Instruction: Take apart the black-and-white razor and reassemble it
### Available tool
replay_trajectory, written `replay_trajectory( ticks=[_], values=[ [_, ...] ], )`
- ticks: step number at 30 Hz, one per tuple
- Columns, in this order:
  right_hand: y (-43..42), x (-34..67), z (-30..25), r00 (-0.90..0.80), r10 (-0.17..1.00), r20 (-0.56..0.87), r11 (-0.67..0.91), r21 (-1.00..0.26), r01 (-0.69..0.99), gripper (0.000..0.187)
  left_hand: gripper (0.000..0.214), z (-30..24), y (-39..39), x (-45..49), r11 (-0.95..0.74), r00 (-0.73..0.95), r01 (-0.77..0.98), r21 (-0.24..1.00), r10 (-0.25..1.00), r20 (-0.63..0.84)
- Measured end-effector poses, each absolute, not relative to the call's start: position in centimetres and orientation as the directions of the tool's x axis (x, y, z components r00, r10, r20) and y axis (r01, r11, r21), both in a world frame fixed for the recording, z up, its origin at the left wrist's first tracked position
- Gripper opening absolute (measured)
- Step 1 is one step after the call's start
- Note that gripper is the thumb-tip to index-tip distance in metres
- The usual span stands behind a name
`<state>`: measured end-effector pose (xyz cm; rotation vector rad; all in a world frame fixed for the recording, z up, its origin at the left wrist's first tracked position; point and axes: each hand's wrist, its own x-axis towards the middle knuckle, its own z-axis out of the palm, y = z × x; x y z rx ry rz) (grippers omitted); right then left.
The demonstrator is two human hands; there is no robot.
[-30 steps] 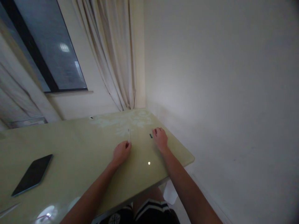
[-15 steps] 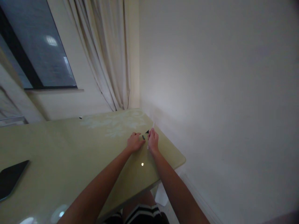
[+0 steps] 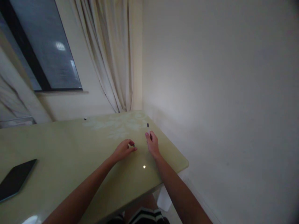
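In the head view, my left hand (image 3: 123, 150) is low over the table, its thumb and fingertips closed on a small dark cylindrical piece (image 3: 134, 145). The piece is too small to name its kind. To the right, my right hand (image 3: 153, 144) is closed around a slim pale object (image 3: 148, 130). A dark block-like end (image 3: 148, 125) shows just beyond the fingers, in line with it. Most of the pale object is hidden in the palm. The two hands are a short distance apart.
The glossy pale-green table (image 3: 77, 149) has its right corner by a bare wall (image 3: 221, 93). A flat dark device (image 3: 17, 179) lies at the left. A small dark item (image 3: 85, 119) is near the back edge, below the curtain (image 3: 112, 56) and window.
My left hand has moved left, away from my right hand, with the small dark piece now in its fingers. My right hand has turned, and the dark end now points away.
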<state>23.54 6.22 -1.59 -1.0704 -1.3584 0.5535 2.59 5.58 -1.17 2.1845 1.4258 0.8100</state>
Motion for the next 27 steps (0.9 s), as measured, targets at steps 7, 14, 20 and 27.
replay_trajectory(
  ticks=[7,14,20,27],
  values=[
    [5.8,19.9,-0.4,-0.188,0.763,0.618,0.619,-0.616,0.487,0.034,0.044,-1.7,1.5,-6.2,-0.229,-0.03,0.588,0.776,0.952,0.304],
    [6.0,11.3,-0.9,-0.068,0.838,0.542,0.517,-0.745,0.421,0.03,0.045,-1.2,1.2,-6.4,-0.251,-0.186,0.647,0.72,0.864,0.468],
    [4.5,11.7,-2.7,-0.144,0.879,0.456,0.477,-0.82,0.316,0.035,0.039,-1.7,1.0,-6.1,-0.386,-0.079,0.695,0.607,0.797,0.598],
    [4.2,12.4,-2.2,-0.218,0.887,0.407,0.447,-0.876,0.182,0.04,0.041,-1.6,0.3,-4.8,-0.463,-0.026,0.697,0.548,0.747,0.664]
  ],
)
